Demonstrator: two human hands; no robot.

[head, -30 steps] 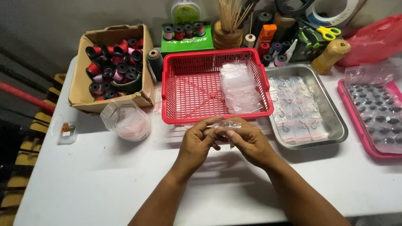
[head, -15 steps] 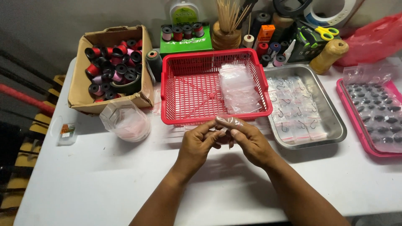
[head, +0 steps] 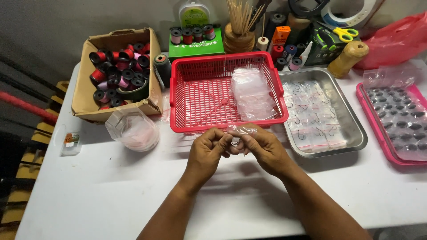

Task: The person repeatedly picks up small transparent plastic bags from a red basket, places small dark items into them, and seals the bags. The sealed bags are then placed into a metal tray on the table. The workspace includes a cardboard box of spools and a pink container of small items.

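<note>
My left hand (head: 208, 149) and my right hand (head: 260, 148) meet just in front of the red plastic basket (head: 191, 93). Together they pinch a small clear plastic bag (head: 241, 130) between fingertips; its contents are hidden by my fingers. Inside the basket, on its right side, lies a pile of clear small bags (head: 252, 94). To the right stands a metal tray (head: 351, 129) with several small bags that each hold a fish hook.
A cardboard box of thread spools (head: 116, 73) stands at the back left, with a clear plastic container (head: 132, 129) in front of it. A pink tray of dark pieces (head: 391, 153) sits at the far right. Spools, sticks, scissors and tape crowd the back edge.
My hands have stayed in place before the basket, with the fingers working on the small bag. The bag is now more covered by my fingers.
</note>
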